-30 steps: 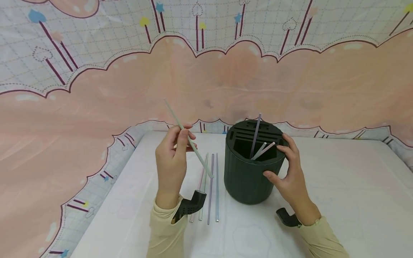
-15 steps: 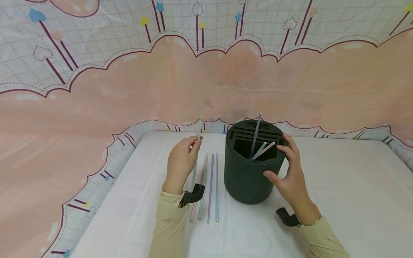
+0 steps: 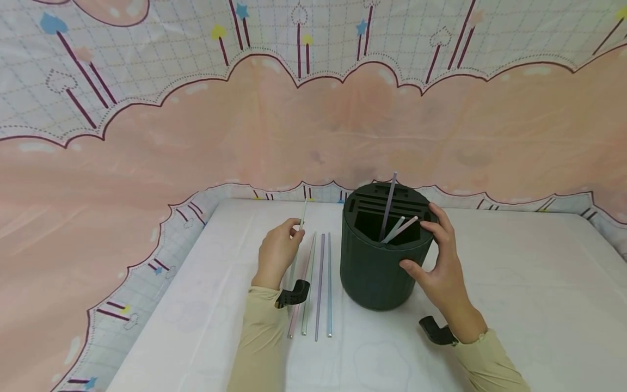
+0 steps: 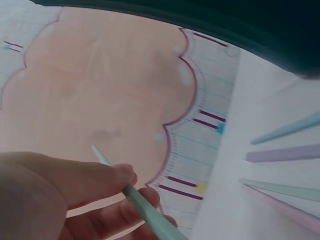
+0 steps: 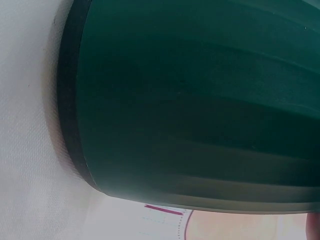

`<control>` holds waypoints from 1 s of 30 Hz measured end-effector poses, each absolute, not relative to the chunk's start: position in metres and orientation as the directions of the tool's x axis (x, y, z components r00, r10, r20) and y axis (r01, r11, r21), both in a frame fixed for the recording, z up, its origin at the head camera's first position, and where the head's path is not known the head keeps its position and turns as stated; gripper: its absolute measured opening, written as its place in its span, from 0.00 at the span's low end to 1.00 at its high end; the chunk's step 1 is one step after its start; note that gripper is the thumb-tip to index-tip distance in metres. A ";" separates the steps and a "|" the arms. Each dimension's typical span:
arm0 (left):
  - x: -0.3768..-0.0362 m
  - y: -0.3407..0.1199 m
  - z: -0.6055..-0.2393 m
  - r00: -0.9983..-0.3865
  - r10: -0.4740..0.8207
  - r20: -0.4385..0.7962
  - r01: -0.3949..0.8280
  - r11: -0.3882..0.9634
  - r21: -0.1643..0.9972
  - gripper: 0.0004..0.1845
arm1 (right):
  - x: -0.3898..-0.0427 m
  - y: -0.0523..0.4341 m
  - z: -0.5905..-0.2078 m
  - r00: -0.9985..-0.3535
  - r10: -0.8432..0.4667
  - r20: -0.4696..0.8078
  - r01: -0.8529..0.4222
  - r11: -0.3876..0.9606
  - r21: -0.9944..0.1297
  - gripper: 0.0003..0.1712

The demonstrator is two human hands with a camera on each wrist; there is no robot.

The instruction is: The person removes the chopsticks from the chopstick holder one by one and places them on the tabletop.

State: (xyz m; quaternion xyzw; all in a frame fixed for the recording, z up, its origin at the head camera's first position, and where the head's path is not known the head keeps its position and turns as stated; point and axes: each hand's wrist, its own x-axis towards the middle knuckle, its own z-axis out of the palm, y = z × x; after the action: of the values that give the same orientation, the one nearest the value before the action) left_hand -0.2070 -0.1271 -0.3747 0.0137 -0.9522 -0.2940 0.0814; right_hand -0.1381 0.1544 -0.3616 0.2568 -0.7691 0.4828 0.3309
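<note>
1. The backdrop (image 3: 313,125), pink with cloud edges and a grid strip of hearts and stars, is carrying no readable writing.
2. The white table (image 3: 514,283) is bearing everything; no label or brand is showing anywhere.
3. The dark green holder (image 3: 372,272) is standing upright right of centre, with a slotted top; 3 straws are leaning inside it, tips pointing up and far.
4. The right hand (image 3: 441,267) is gripping the holder's right side, fingers curling over the rim and thumb pressing the wall.
5. The left hand (image 3: 277,253) is sitting left of the holder, pinching a pale green straw (image 3: 300,226) between thumb and fingertips.
6. That pale green straw is running near to far, its far tip tilting slightly right, well left of the holder.
7. 4 loose straws (image 3: 320,283) are lying on the table between the left hand and the holder, parallel, long axes near to far.
</note>
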 end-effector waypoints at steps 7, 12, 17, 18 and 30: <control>-0.213 -0.133 -0.400 -0.995 -0.078 0.065 -0.025 0.811 0.585 0.16 | -0.152 0.165 -0.383 -0.658 -0.076 0.749 -0.705 0.412 -0.578 0.46; -0.216 -0.137 -0.417 -0.998 -0.065 0.020 -0.041 0.812 0.583 0.15 | -0.148 0.163 -0.379 -0.650 -0.072 0.757 -0.711 0.409 -0.572 0.45; -0.216 -0.139 -0.427 -0.999 -0.036 0.020 -0.019 0.835 0.550 0.15 | -0.136 0.154 -0.363 -0.645 -0.070 0.761 -0.718 0.395 -0.573 0.44; -0.216 -0.139 -0.428 -0.999 -0.029 0.025 -0.011 0.839 0.544 0.15 | -0.136 0.154 -0.362 -0.646 -0.070 0.761 -0.717 0.398 -0.572 0.44; -0.213 -0.139 -0.425 -0.999 -0.014 0.029 0.004 0.848 0.530 0.15 | -0.130 0.150 -0.358 -0.657 -0.063 0.751 -0.709 0.391 -0.587 0.44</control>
State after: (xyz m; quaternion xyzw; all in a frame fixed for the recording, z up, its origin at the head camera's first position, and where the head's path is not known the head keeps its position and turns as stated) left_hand -0.2133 -0.1386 -0.4248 0.0026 -0.9611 -0.2757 0.0158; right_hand -0.1303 0.1498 -0.3583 0.2517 -0.7664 0.4912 0.3286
